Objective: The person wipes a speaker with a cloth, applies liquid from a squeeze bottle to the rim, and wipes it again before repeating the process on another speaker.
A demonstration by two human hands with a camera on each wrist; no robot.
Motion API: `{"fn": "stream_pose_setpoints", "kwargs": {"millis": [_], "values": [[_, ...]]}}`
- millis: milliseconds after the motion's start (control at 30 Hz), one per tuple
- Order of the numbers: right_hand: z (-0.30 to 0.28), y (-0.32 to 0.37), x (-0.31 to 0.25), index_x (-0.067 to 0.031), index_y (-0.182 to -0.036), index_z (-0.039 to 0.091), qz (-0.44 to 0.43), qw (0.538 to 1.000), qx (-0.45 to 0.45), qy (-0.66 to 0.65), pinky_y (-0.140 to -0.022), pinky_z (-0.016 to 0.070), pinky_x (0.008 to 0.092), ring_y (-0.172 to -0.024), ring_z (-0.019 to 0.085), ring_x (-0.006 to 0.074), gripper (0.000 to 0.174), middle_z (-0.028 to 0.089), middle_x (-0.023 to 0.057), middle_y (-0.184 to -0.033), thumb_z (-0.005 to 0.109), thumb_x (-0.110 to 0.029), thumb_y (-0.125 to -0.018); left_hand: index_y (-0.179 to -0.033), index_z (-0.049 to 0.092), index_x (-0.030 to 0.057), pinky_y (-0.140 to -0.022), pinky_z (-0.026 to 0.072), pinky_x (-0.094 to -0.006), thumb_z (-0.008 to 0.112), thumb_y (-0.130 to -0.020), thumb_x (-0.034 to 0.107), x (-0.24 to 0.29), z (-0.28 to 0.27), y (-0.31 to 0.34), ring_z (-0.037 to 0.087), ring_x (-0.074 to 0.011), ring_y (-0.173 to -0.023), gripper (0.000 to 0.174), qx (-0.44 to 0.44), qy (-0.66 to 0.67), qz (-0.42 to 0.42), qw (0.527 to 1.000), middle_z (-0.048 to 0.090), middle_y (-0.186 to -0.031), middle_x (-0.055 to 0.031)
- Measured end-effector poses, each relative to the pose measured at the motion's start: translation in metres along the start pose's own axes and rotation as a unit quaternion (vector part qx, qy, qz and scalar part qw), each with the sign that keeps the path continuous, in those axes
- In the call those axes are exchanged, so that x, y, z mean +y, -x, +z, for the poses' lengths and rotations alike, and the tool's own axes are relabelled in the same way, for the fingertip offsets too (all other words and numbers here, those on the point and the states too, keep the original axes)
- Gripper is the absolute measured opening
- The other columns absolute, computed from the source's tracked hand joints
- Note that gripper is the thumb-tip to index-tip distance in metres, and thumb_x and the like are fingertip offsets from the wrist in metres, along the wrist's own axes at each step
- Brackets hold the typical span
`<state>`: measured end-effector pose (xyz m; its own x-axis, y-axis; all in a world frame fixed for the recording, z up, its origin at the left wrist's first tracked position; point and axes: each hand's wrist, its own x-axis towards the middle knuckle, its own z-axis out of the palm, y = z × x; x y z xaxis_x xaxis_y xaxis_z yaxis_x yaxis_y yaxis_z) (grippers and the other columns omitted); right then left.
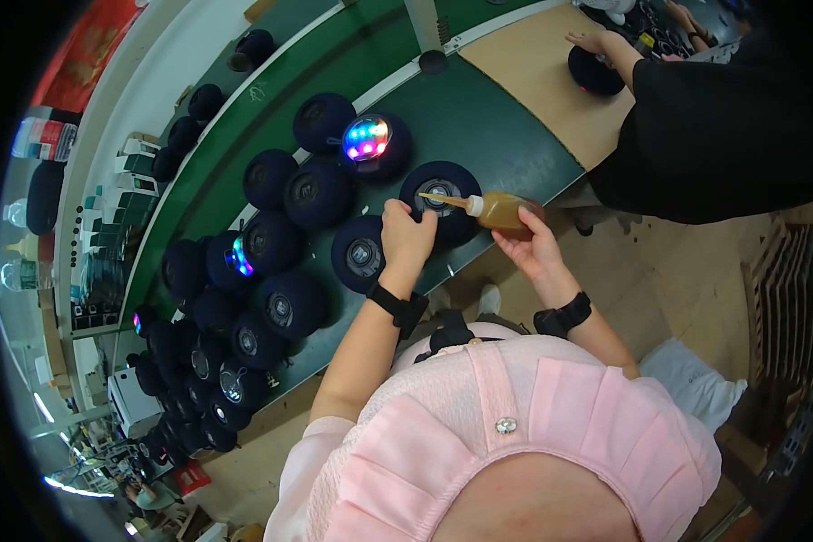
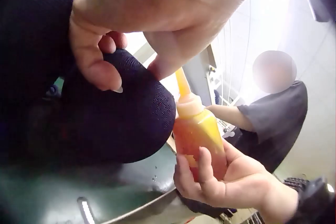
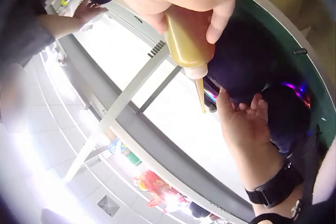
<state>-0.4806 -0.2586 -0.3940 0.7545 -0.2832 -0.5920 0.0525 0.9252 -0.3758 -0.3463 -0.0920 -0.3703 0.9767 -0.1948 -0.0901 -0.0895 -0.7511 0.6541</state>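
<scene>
A dark, fabric-covered round speaker lies on the green bench with its ring-shaped centre facing up. My left hand grips its near left edge; in the left wrist view the fingertips press into the dark cloth. My right hand holds a squeeze bottle of amber liquid, tilted nearly flat. Its long thin nozzle reaches over the speaker's centre. In the right wrist view, thumb and fingers wrap the bottle from both sides, nozzle downward.
Several similar speakers crowd the bench on the left, a few with coloured lights glowing. One lit speaker sits just behind the worked one. Brown board covers the bench at right, where another person handles a speaker.
</scene>
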Motion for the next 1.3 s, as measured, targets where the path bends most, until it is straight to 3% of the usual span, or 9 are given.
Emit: {"fn": "stream_pose_setpoints", "kwargs": {"millis": [67,233,300,533,733,933,1067,1167,1300], "values": [[0.000,0.000,-0.001,-0.0077,-0.116,0.051,-0.001,1.000,-0.010,-0.004,-0.085,0.0508,0.0393,-0.104,0.055,0.0235,0.034,0.056,0.0101,-0.113,0.061,-0.020,-0.086,-0.089,0.045,0.0019,-0.065,0.0468,-0.0369,0.067,-0.071,0.024,0.008,-0.007,-0.004,0.058,-0.0271,-0.069,0.036,-0.012,0.024,-0.029,0.999,0.055,-0.073,-0.0124],[-0.002,0.000,-0.001,-0.0103,-0.116,0.050,-0.026,0.999,-0.009,-0.019,-0.084,0.0509,0.0408,-0.104,0.056,0.0233,0.034,0.056,0.0099,-0.113,0.061,-0.019,-0.085,-0.088,0.046,0.0020,-0.064,0.0477,-0.0391,0.060,-0.068,0.009,0.023,-0.026,-0.013,0.060,-0.0315,-0.064,0.026,0.025,-0.026,0.045,0.998,0.058,-0.067,-0.0131],[0.003,0.009,-0.004,-0.0112,-0.117,0.047,-0.097,0.995,-0.018,0.031,-0.083,0.0513,0.0415,-0.102,0.056,0.0238,0.036,0.055,0.0100,-0.112,0.062,-0.017,-0.085,-0.087,0.046,0.0021,-0.062,0.0481,-0.0393,0.056,-0.068,0.001,0.019,-0.027,-0.017,0.061,-0.0311,-0.062,0.022,0.049,-0.045,0.076,0.995,0.058,-0.062,-0.0112],[0.013,0.020,-0.013,-0.0103,-0.118,0.044,-0.174,0.983,-0.010,0.065,-0.081,0.0520,0.0408,-0.100,0.057,0.0246,0.040,0.055,0.0100,-0.111,0.063,-0.014,-0.083,-0.088,0.046,0.0030,-0.058,0.0473,-0.0334,0.063,-0.066,0.008,0.023,-0.028,-0.003,0.059,-0.0238,-0.059,0.028,0.025,0.039,0.058,0.997,0.056,-0.061,-0.0090],[0.014,0.017,-0.012,-0.0098,-0.118,0.043,-0.154,0.987,-0.016,0.054,-0.080,0.0519,0.0404,-0.100,0.057,0.0242,0.042,0.053,0.0099,-0.112,0.064,-0.014,-0.083,-0.086,0.046,0.0030,-0.059,0.0477,-0.0350,0.063,-0.063,0.008,0.032,-0.025,-0.011,0.059,-0.0273,-0.059,0.029,0.040,-0.085,0.105,0.990,0.057,-0.061,-0.0096],[0.013,0.017,-0.012,-0.0090,-0.124,0.038,-0.166,0.983,-0.021,0.076,-0.079,0.0526,0.0388,-0.100,0.057,0.0238,0.051,0.052,0.0099,-0.113,0.066,-0.013,-0.082,-0.079,0.047,0.0034,-0.058,0.0469,-0.0354,0.062,-0.062,0.004,0.032,-0.026,-0.018,0.060,-0.0281,-0.060,0.023,0.041,-0.101,0.113,0.988,0.059,-0.060,-0.0100],[0.021,0.026,-0.014,-0.0070,-0.132,0.033,-0.199,0.972,0.005,0.123,-0.079,0.0525,0.0372,-0.101,0.057,0.0234,0.062,0.051,0.0109,-0.115,0.068,-0.009,-0.080,-0.077,0.041,0.0054,-0.046,0.0379,-0.0216,0.061,-0.060,-0.004,0.016,-0.032,-0.037,0.046,-0.0066,-0.048,0.027,-0.038,0.056,0.034,0.997,0.049,-0.055,0.0001],[0.027,0.028,-0.011,-0.0062,-0.134,0.031,-0.235,0.960,0.010,0.149,-0.081,0.0515,0.0355,-0.102,0.056,0.0220,0.068,0.051,0.0106,-0.115,0.069,-0.007,-0.079,-0.077,0.042,0.0051,-0.052,0.0428,-0.0264,0.064,-0.060,0.002,0.004,-0.029,-0.042,0.051,-0.0130,-0.049,0.028,-0.056,0.083,0.031,0.995,0.053,-0.053,-0.0036],[0.028,0.021,-0.007,-0.0051,-0.133,0.034,-0.311,0.929,-0.002,0.200,-0.087,0.0468,0.0314,-0.104,0.053,0.0179,0.070,0.051,0.0095,-0.115,0.073,-0.004,-0.075,-0.078,0.042,0.0050,-0.053,0.0433,-0.0266,0.063,-0.060,0.002,0.003,-0.026,-0.042,0.053,-0.0140,-0.050,0.028,-0.042,0.059,0.036,0.997,0.055,-0.054,-0.0037]]}}
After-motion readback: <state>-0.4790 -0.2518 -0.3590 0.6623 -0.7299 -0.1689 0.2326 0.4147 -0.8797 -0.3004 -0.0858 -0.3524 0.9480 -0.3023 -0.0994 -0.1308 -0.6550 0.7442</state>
